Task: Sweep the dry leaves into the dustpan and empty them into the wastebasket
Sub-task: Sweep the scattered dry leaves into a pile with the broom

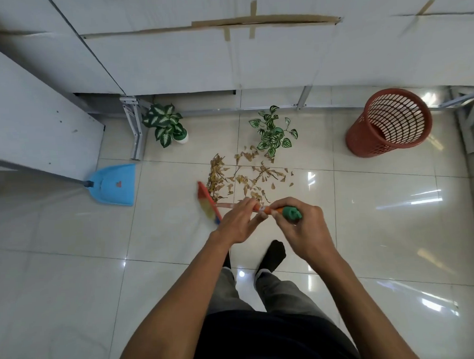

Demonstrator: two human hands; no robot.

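Both hands grip the broom [208, 202]: left hand [239, 220] mid-handle, right hand [301, 225] at the green cap. Leaves [246, 176] lie at 12, dustpan [115, 185] at 10, wastebasket [389, 122] at 2. I'd judge short, low strokes best, bunching the leaves before fetching the dustpan.

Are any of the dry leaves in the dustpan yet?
No, the blue dustpan lies bare at the left, while the dry leaves are scattered on the tiles apart from it.
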